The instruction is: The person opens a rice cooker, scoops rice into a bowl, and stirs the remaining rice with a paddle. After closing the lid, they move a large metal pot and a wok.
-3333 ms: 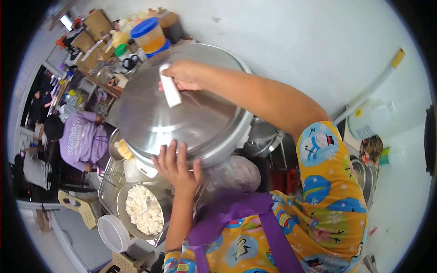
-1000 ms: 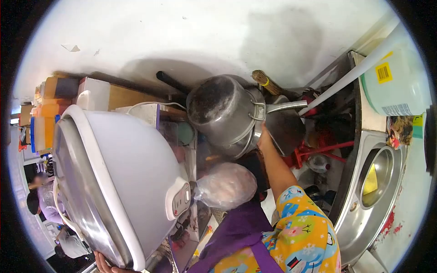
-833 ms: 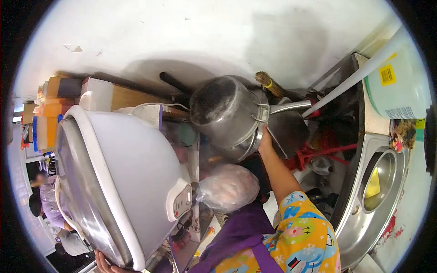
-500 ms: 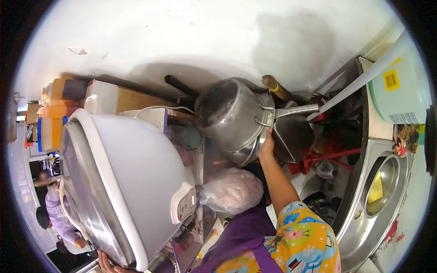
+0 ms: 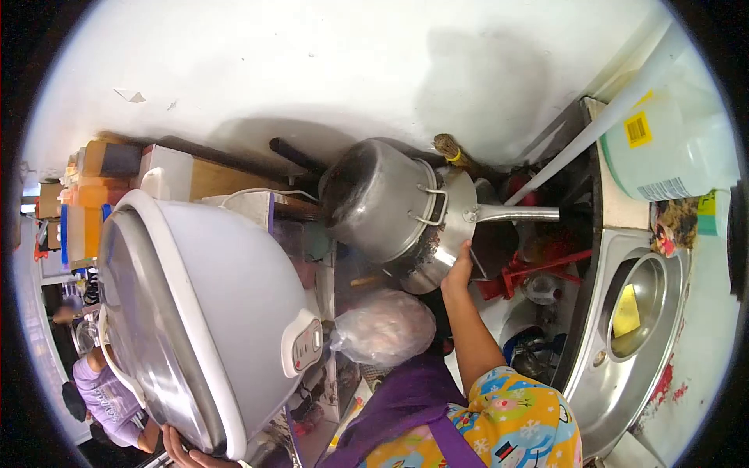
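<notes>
While the left hand (image 5: 187, 456) is propping the tilted white rice cooker (image 5: 226, 304) from beneath, its grip cut off at the frame's edge and not determinable, the right hand (image 5: 459, 273) is pinching the rim of the long-handled pan (image 5: 445, 238) nested under a steel pot (image 5: 374, 199). Judged step: securing the pan. Any next move is calling for a steady hold, since the pot is leaning on it.

Rice cooker (image 5: 226, 288): pale grey-white body, silver lid. Steel pan (image 5: 446, 234) silver; pot (image 5: 367, 199) silver w/ sooty dark base. Sleeve (image 5: 519, 417) yellow w/ blue patches, snowman print. Apron (image 5: 406, 394) purple. Sponge (image 5: 626, 310) yellow. Tub (image 5: 671, 148) pale green, yellow barcode label. Wall (image 5: 312, 62) white.
</notes>
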A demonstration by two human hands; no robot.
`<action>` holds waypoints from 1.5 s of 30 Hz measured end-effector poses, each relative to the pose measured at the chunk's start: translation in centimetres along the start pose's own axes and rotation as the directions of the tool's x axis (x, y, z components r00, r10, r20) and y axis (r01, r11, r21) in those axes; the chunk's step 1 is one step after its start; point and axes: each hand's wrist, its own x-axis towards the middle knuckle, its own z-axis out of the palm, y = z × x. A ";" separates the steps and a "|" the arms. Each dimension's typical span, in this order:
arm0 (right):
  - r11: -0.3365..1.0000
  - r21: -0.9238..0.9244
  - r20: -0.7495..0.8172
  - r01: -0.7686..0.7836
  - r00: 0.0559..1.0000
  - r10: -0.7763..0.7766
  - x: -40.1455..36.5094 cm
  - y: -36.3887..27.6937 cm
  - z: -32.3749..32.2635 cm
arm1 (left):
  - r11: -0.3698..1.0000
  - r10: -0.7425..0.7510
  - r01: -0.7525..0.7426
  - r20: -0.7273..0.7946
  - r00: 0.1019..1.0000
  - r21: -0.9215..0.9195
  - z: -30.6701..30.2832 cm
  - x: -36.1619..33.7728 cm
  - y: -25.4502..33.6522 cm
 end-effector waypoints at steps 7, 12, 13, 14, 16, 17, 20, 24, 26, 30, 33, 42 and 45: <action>0.998 0.046 -0.075 0.031 0.997 -0.028 -0.5 -1.8 -2.1 | 0.979 -0.149 0.157 0.076 0.986 -0.128 -0.1 -2.3 -2.7; 0.998 0.062 -0.096 -0.002 0.995 0.008 -3.3 -5.1 -2.8 | 0.990 -0.091 0.101 0.099 0.991 -0.102 -0.4 -1.9 -2.7; 0.998 0.066 -0.080 0.005 0.997 0.000 -3.1 -5.1 -3.6 | 0.987 -0.073 0.085 0.093 0.993 -0.133 -0.5 -1.6 -2.3; 0.998 0.068 -0.066 0.013 0.998 -0.008 -3.0 -5.2 -4.5 | 0.987 -0.074 0.087 0.100 0.992 -0.133 -0.6 -1.4 -2.2; 1.000 0.030 -0.090 0.004 0.996 -0.001 -4.5 -6.6 -4.4 | 0.987 -0.080 0.094 0.109 0.991 -0.131 -0.6 -1.4 -2.2; 1.000 0.012 -0.099 -0.001 0.995 0.002 -5.1 -7.2 -4.2 | 0.983 -0.080 0.094 0.092 0.993 -0.161 -0.5 -1.5 -2.2; 0.994 -0.074 0.004 0.079 0.997 -0.079 -4.5 -6.7 -5.5 | 0.977 -0.056 0.065 0.049 0.997 -0.201 -0.2 -1.5 -2.5; 0.980 -0.147 -0.008 0.136 0.990 -0.139 -6.2 -7.3 -5.0 | 0.971 -0.056 0.058 0.016 0.998 -0.233 -0.1 -1.4 -2.4; 0.965 -0.175 0.024 0.196 0.980 -0.195 -6.0 -6.8 -5.4 | 0.973 -0.058 0.059 0.011 0.998 -0.224 -0.2 -1.4 -2.5; 0.956 -0.216 0.066 0.201 0.979 -0.191 -6.1 -6.5 -6.5 | 0.967 -0.066 0.063 -0.007 0.998 -0.246 0.0 -1.5 -2.5; 0.956 -0.234 0.058 0.178 0.984 -0.169 -7.6 -7.2 -6.8 | 0.963 -0.074 0.068 -0.012 0.997 -0.261 0.0 -1.6 -2.4; 0.959 -0.223 0.057 0.173 0.985 -0.164 -10.0 -8.3 -7.0 | 0.959 -0.087 0.080 -0.012 0.996 -0.271 0.0 -1.5 -2.3; 0.933 -0.279 0.116 0.228 0.972 -0.202 -6.0 -6.8 -7.3 | 0.963 -0.051 0.045 -0.015 0.999 -0.265 -0.2 -1.4 -2.3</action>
